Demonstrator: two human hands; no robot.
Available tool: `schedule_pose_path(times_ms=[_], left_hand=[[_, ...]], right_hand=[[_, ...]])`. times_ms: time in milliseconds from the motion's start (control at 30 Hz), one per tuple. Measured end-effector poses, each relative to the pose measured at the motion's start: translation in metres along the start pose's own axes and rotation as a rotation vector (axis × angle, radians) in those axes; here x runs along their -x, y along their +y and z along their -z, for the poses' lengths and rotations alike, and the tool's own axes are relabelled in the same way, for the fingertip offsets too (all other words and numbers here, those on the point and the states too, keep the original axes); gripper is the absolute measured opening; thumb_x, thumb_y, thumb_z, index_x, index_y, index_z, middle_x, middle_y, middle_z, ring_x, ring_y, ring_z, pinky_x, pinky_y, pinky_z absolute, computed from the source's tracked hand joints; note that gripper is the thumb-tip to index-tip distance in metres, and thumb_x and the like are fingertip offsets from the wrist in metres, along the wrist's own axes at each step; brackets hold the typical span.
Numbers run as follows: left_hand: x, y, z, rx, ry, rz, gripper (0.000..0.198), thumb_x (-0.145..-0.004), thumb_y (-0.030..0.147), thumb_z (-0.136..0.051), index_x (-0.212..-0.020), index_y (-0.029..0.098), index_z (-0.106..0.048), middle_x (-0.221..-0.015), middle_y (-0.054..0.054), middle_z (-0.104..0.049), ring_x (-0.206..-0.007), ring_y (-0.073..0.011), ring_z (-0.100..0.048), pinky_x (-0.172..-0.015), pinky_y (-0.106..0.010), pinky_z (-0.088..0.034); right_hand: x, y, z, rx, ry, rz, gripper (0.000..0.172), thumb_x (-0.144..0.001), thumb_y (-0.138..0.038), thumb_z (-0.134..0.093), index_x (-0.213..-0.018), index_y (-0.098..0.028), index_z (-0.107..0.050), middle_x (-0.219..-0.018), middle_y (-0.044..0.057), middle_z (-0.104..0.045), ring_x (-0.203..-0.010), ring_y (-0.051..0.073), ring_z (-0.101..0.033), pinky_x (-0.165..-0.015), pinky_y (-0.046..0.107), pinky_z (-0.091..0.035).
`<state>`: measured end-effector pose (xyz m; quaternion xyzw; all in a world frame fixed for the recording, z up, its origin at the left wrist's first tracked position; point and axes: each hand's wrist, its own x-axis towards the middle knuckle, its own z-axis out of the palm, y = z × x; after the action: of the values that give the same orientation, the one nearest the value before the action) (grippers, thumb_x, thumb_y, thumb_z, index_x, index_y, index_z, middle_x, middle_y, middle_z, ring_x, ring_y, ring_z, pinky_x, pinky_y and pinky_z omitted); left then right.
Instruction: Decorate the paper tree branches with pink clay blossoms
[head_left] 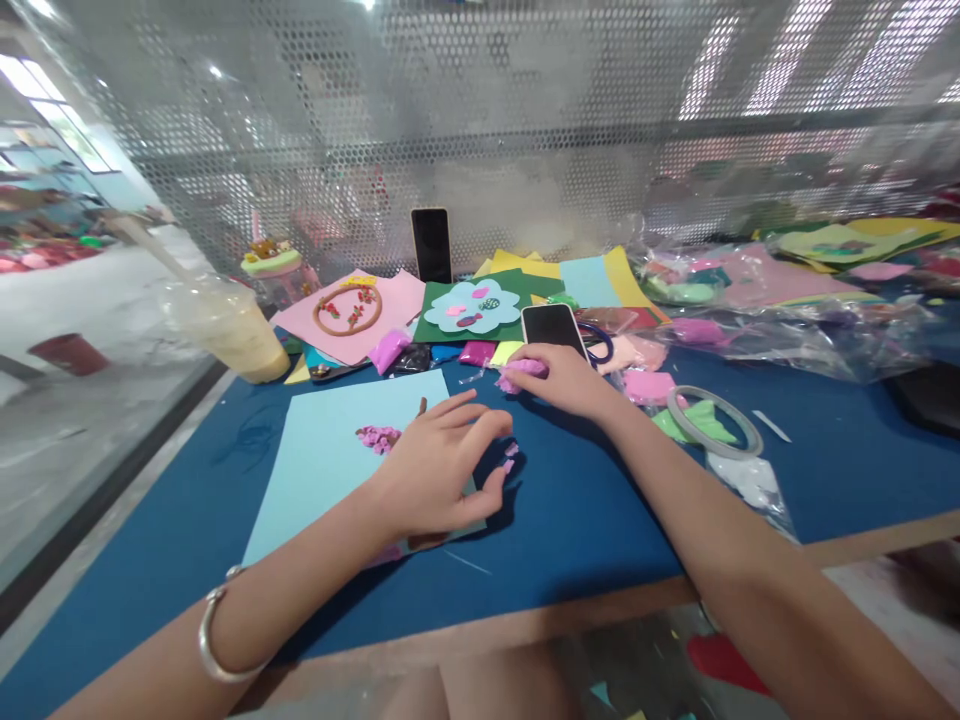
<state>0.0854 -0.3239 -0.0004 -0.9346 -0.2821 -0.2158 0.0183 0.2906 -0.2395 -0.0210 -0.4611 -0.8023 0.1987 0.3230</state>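
My right hand pinches a lump of light purple modelling clay just above the blue table, in front of a phone lying flat. Over the right part of a light blue sheet of paper hovers my left hand, its thumb and fingers apart. Small purple clay bits show by the thumb tip; whether one sticks to it I cannot tell. On the sheet, a cluster of purple clay pieces with a brown stem is partly hidden behind the left hand.
A cup of pale drink stands at the left edge. Behind the sheet are coloured papers with clay pictures, an upright phone and a flat phone. Tape and clay packets lie right. A perforated metal panel closes the back.
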Motion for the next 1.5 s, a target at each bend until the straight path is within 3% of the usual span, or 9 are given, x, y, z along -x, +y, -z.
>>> schedule_pose_path(times_ms=[133,300,433,567,833,1033,1267,1500], left_hand=[[0.001,-0.005,0.002,0.006,0.114,0.086,0.021,-0.085,0.028,-0.053,-0.103,0.019,-0.05,-0.098,-0.003,-0.069,-0.096,-0.0188,-0.061,-0.096,-0.037,-0.045],[0.001,-0.015,0.0,-0.082,0.133,0.127,0.013,-0.086,0.031,-0.054,-0.089,0.019,-0.059,-0.083,-0.004,-0.069,-0.089,-0.0204,-0.063,-0.08,-0.034,-0.049],[0.004,-0.022,-0.001,-0.158,0.151,0.116,0.017,-0.088,0.032,-0.052,-0.083,0.019,-0.061,-0.078,-0.004,-0.069,-0.085,-0.0197,-0.063,-0.076,-0.032,-0.048],[0.006,-0.025,-0.002,-0.229,0.202,0.073,0.017,-0.089,0.03,-0.051,-0.08,0.019,-0.06,-0.076,-0.003,-0.069,-0.082,-0.0183,-0.063,-0.074,-0.03,-0.047],[0.01,-0.026,-0.005,-0.288,0.24,0.035,0.015,-0.089,0.026,-0.05,-0.079,0.02,-0.059,-0.076,-0.002,-0.068,-0.081,-0.0187,-0.061,-0.073,-0.031,-0.045],[0.013,-0.028,-0.006,-0.277,0.263,0.04,0.016,-0.089,0.026,-0.05,-0.079,0.019,-0.059,-0.075,-0.002,-0.067,-0.081,-0.0186,-0.06,-0.074,-0.031,-0.044],[0.014,-0.031,-0.009,-0.268,0.251,0.058,0.02,-0.091,0.028,-0.047,-0.078,0.018,-0.059,-0.074,-0.002,-0.067,-0.079,-0.0178,-0.06,-0.072,-0.03,-0.044],[0.016,-0.03,-0.009,-0.232,0.244,0.072,0.018,-0.09,0.027,-0.046,-0.08,0.019,-0.059,-0.075,-0.004,-0.066,-0.078,-0.0186,-0.059,-0.071,-0.031,-0.043]], right_hand=[[-0.001,0.003,-0.002,0.038,0.004,0.063,0.016,-0.082,-0.027,-0.058,-0.09,-0.021,-0.071,-0.095,0.003,-0.071,-0.088,0.02,-0.062,-0.078,0.03,-0.046],[0.001,0.006,-0.003,0.204,0.174,0.149,0.028,-0.078,-0.033,-0.066,-0.103,-0.021,-0.069,-0.109,0.008,-0.063,-0.102,0.026,-0.054,-0.089,0.039,-0.042],[0.016,-0.004,0.0,0.273,0.191,0.165,0.016,-0.081,-0.027,-0.063,-0.094,-0.02,-0.069,-0.098,0.008,-0.063,-0.092,0.024,-0.054,-0.083,0.038,-0.044],[0.041,-0.02,0.0,0.3,0.102,0.22,0.009,-0.082,-0.019,-0.06,-0.085,-0.021,-0.068,-0.092,0.006,-0.064,-0.085,0.022,-0.053,-0.077,0.037,-0.044],[0.072,-0.045,-0.011,0.432,0.043,0.258,0.008,-0.083,-0.023,-0.06,-0.08,-0.02,-0.067,-0.09,0.006,-0.065,-0.088,0.023,-0.056,-0.079,0.039,-0.042],[0.073,-0.049,-0.018,0.508,0.022,0.257,0.012,-0.084,-0.022,-0.056,-0.092,-0.018,-0.064,-0.099,0.009,-0.063,-0.093,0.025,-0.058,-0.082,0.041,-0.045],[0.067,-0.027,-0.016,0.447,0.205,0.138,0.032,-0.085,-0.018,-0.049,-0.117,-0.017,-0.054,-0.121,0.016,-0.05,-0.112,0.029,-0.052,-0.09,0.043,-0.046],[0.076,-0.041,-0.01,0.372,0.136,0.178,0.021,-0.089,-0.02,-0.05,-0.106,-0.022,-0.062,-0.104,0.008,-0.067,-0.098,0.026,-0.059,-0.086,0.043,-0.049]])
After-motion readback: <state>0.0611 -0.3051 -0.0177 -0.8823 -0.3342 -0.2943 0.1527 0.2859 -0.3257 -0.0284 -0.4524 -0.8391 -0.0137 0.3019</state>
